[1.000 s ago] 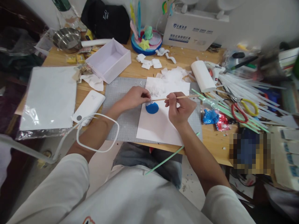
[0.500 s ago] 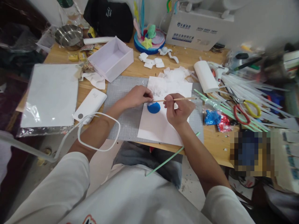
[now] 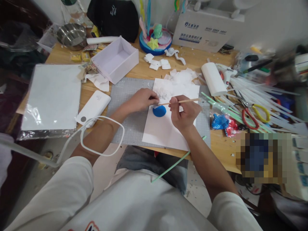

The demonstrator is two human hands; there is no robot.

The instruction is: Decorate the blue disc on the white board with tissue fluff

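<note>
While the right hand (image 3: 183, 114) pinches a thin stick (image 3: 166, 104), the left hand (image 3: 143, 99) presses its fingertips together, contents unclear; work seems unfinished, the blue disc (image 3: 159, 112) mostly bare.

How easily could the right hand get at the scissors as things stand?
Probably yes: the scissors have their handles uncovered, and only low clutter, like the blue packet, seems to lie between. The right hand grips a thin stick, though, so its fingers aren't free.
</note>
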